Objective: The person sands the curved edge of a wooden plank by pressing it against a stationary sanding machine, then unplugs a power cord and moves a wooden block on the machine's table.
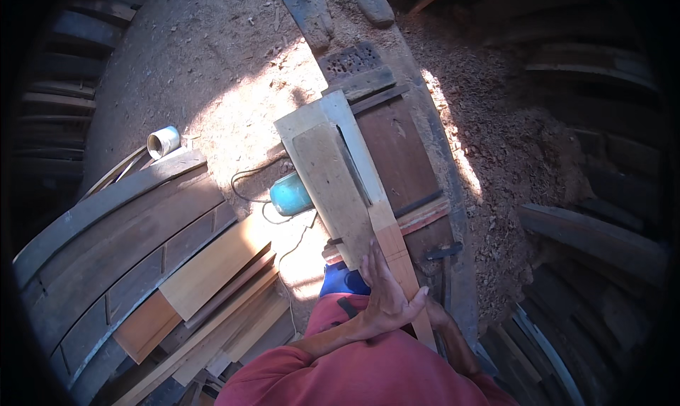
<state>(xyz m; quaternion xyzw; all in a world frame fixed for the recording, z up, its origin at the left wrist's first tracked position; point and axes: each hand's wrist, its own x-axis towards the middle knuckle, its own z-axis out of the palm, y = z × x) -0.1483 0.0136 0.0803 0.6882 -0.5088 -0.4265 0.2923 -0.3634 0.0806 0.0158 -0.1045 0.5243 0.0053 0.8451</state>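
Observation:
A thin, pale wooden board [333,186] with a rounded corner lies lengthwise on top of a longer light plank [395,254]. Between the two, a dark, narrow gap shows along the right side. My left hand [388,291] rests at the near end of the top board, fingers stretched out toward it and thumb pointing right, with nothing held. Pencil-like lines cross the plank just beyond that hand. At the plank's right edge, close to my body, is my right hand [438,314]. Its fingers are mostly hidden by the plank and the left hand.
Left of the boards, a teal power tool [289,195] sits with its dark cord looped on the ground. Stacked planks [212,264] fill the lower left, near a white can [163,142]. A brown bench top [400,151] supports the work; wood shavings [489,130] cover the ground to the right.

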